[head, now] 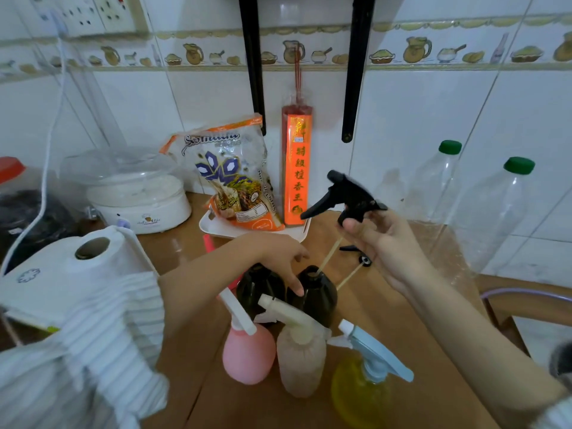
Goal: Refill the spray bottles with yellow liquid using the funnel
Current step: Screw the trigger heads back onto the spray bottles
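My right hand (382,243) pinches a black spray head (346,201) lifted above a dark bottle (315,292); its yellowish dip tube (329,255) still reaches into the bottle's open neck. My left hand (288,258) rests on that bottle's shoulder, fingers spread between it and a second dark bottle (258,286). Another black spray head with tube (356,261) lies on the table behind. In front stand a pink bottle (247,354), a frosted bottle with a cream head (300,357) and a yellow bottle with a blue head (365,388). No funnel is visible.
Two large clear bottles with green caps (495,218) stand at the right by the tiled wall. A white tray (216,230) carries a snack bag and an orange incense pack (297,168). A paper roll (93,261) and a white appliance (139,196) sit left.
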